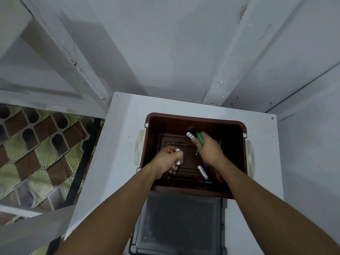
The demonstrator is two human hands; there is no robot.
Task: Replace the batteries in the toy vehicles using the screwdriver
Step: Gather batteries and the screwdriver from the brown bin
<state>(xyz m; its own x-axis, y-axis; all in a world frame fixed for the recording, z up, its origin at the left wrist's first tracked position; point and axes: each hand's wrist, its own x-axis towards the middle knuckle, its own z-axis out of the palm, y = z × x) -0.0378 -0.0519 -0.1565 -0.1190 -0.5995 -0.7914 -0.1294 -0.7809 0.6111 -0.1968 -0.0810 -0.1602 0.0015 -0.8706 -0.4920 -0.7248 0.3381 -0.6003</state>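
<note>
both arms reach down into a brown bin that stands on a white surface set against a white wall. the bin has a cream handle on each side.

the left hand is over the bin's left half, its fingers curled tight round a small bunch of batteries. a red battery sticks out of the fist on the far side, and a pale battery shows under the knuckles.

the right hand is over the right half, a little farther back. it grips a white battery and a green-handled tool together. the tool is probably the screwdriver, though it is too small to be sure. its thin shaft pokes out below the hand.

a loose battery lies tilted on the bin floor near the right wrist, apart from both hands. an orange item is partly hidden by the right forearm.

a grey lid lies flat just in front of the bin. a patterned cloth shows to the left of the surface.
</note>
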